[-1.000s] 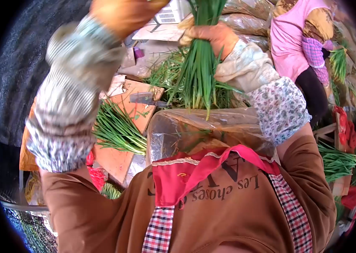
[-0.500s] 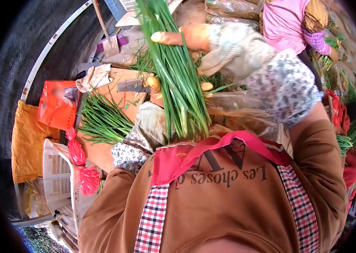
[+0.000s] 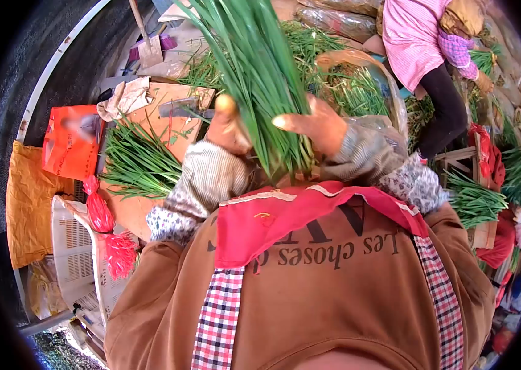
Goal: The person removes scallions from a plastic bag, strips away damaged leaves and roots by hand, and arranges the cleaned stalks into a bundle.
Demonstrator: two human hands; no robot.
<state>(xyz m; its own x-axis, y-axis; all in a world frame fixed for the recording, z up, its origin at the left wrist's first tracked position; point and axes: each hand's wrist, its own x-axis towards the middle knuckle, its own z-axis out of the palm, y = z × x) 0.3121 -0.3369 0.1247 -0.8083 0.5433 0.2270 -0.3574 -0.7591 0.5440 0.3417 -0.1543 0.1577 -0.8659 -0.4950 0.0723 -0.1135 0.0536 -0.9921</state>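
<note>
- So the bunch of long green leaves (image 3: pixel 260 74) is up in front of the person's chest, between both hands, lower end just by the red apron (image 3: pixel 260 222).
- Right hand (image 3: pixel 322 126) has a grip on it, thumb laid across the front.
- Left hand (image 3: pixel 229 129) is right against the other side, thumb up, but its fingers are hidden, so can't tell if it's properly closed.
- Another leafy bunch (image 3: pixel 140 160) lies on the orange-brown worktop (image 3: pixel 128 213) to the left, with a flat metal blade (image 3: pixel 176 108) near it.
- Co-worker in pink (image 3: pixel 411 37) is over at upper right.
</note>
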